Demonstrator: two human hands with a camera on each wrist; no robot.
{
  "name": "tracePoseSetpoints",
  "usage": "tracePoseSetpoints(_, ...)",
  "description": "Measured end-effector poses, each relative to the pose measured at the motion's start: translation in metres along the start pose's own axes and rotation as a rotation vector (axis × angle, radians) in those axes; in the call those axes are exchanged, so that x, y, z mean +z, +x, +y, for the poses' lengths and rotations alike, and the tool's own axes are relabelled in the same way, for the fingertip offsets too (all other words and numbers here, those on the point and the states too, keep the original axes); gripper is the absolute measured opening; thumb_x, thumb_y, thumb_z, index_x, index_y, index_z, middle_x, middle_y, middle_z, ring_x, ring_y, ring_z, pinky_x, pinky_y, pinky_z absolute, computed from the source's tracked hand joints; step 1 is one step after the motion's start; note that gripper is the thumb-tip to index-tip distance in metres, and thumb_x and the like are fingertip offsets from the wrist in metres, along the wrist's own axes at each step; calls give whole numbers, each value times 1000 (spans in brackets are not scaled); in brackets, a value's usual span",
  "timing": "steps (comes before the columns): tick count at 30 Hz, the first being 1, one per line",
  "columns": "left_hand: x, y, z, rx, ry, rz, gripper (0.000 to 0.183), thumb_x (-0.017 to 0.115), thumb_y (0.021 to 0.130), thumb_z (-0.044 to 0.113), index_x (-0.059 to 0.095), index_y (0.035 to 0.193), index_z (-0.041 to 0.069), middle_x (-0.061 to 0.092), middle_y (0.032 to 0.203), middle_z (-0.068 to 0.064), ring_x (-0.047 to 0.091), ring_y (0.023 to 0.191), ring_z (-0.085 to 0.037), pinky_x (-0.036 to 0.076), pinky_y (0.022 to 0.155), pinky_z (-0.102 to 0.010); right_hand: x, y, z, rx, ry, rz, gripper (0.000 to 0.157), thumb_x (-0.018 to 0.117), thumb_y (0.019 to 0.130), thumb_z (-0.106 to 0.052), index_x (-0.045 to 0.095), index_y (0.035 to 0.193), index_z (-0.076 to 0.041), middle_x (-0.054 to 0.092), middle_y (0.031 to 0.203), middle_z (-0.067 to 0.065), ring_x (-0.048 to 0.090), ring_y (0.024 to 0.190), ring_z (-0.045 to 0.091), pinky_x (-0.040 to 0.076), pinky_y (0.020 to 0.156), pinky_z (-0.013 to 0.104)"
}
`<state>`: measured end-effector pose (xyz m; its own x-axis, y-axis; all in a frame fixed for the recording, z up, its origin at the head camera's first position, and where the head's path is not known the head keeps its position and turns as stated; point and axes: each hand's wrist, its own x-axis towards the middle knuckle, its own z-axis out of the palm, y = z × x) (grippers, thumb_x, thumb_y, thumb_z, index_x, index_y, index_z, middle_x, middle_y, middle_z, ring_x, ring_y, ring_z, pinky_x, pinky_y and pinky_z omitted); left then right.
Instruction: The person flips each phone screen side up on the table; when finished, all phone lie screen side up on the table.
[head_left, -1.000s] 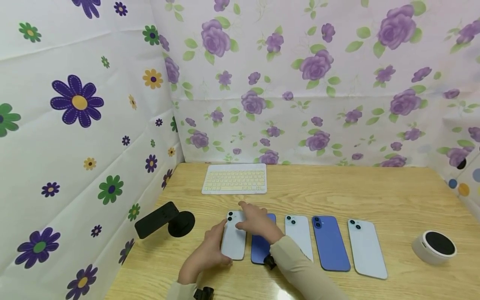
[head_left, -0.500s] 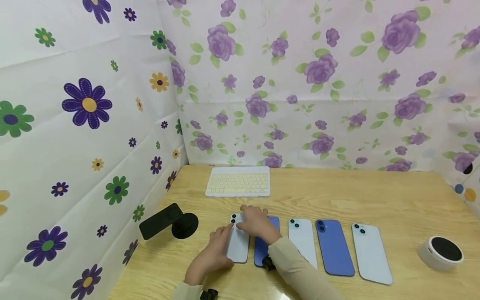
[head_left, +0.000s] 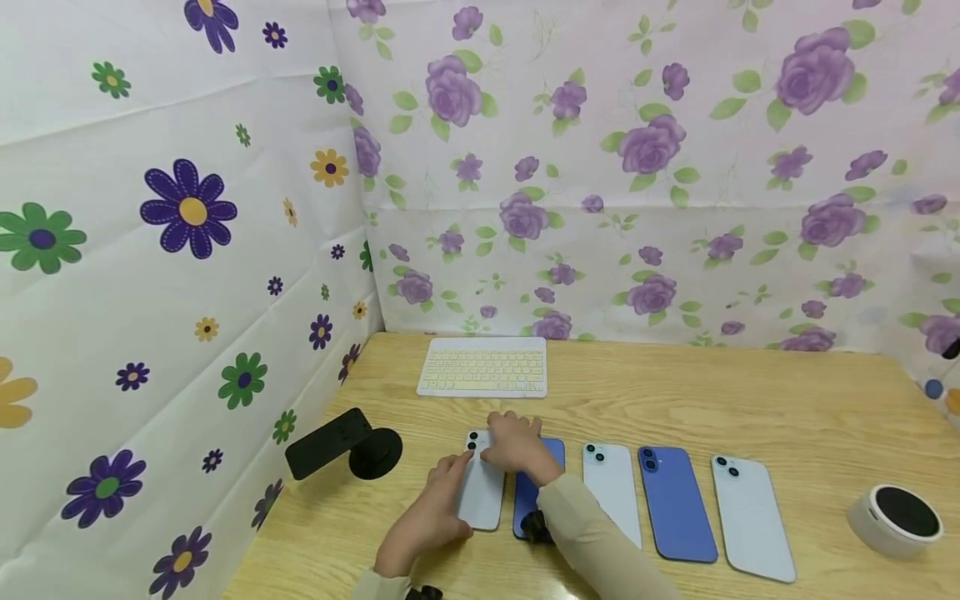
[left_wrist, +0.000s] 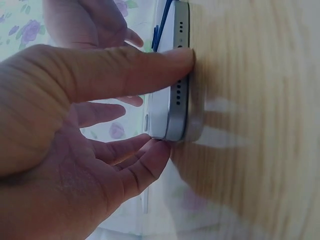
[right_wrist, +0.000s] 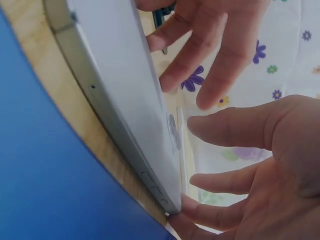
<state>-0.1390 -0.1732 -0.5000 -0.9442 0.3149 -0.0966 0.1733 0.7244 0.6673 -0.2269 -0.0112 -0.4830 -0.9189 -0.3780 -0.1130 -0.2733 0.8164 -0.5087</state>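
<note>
A white smartphone lies back up on the table, at the left end of a row of phones. My left hand grips its lower left corner. In the left wrist view the thumb presses on the bottom edge, by the speaker holes, and bent fingers touch the side. My right hand is at the top end. The right wrist view has its fingertips touching the top corner, while its thumb is held above the back, near the camera lenses. A blue smartphone lies partly beneath my right hand and wrist.
Further right lie a white phone, a blue phone and another white phone. A white keyboard is behind. On the left is a black stand; a round white device is on the right.
The head view has shifted, so everything appears a little lower and further right. Both hands stay at the left white smartphone, with hardly any movement against it.
</note>
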Motion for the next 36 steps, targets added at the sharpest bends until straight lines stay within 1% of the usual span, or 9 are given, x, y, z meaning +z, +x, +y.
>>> tracePoseSetpoints(7,1,-2,0,4,19,-10,104,88,64,-9,34,153,-3,36,148,-29,37,133,-46,39,104,-58,-2,7,10,3,93,-19,50,78,85,-15,60,128,4,66,117,20,59,111,43,23,107,69)
tracePoseSetpoints(10,-1,-2,1,18,33,-17,103,87,65,-9,35,153,-3,37,148,-29,38,133,-46,38,105,-58,-6,10,12,-4,203,-36,51,75,85,-6,56,130,8,64,118,22,61,104,37,36,103,61)
tracePoseSetpoints(13,-3,-3,2,29,40,-32,101,86,66,-9,35,153,-4,38,149,-29,38,134,-47,37,106,-58,-8,9,15,-4,279,-58,54,69,84,3,51,135,11,61,124,24,57,94,29,47,85,45)
tracePoseSetpoints(14,-3,-3,3,29,38,-39,100,85,67,-9,34,153,-4,38,150,-29,38,135,-47,36,107,-58,-9,9,15,-4,294,-68,56,65,83,6,49,137,11,60,126,25,55,93,28,46,78,42)
tracePoseSetpoints(18,-5,-3,3,35,28,-65,100,80,68,-12,32,154,-4,37,152,-28,37,135,-46,36,107,-59,-11,4,16,-19,326,-68,62,54,81,12,46,142,8,56,134,26,54,105,30,42,80,42)
tracePoseSetpoints(24,-9,-4,6,53,22,-87,104,76,67,-13,26,157,-4,35,155,-27,36,135,-45,38,104,-57,-13,-4,17,-68,418,-55,67,50,81,16,42,146,7,53,134,31,54,111,34,41,78,43)
tracePoseSetpoints(30,-12,-3,10,33,-35,-85,112,88,73,18,20,159,-2,34,155,-27,41,125,-41,42,95,-56,-11,-11,19,-119,483,-29,68,50,82,17,40,148,5,49,138,35,56,114,38,42,73,42)
tracePoseSetpoints(33,-11,-2,11,27,-64,-83,115,87,77,35,17,159,-4,33,156,-28,41,123,-41,41,94,-57,-11,-14,21,-138,505,-18,67,51,83,16,41,148,3,48,139,35,57,108,36,43,73,42)
tracePoseSetpoints(36,-11,0,11,35,-55,-77,114,84,80,40,17,158,-8,36,154,-29,43,120,-41,42,93,-57,-10,-17,22,-148,538,-19,65,52,86,15,41,148,2,47,139,35,60,107,36,47,75,43)
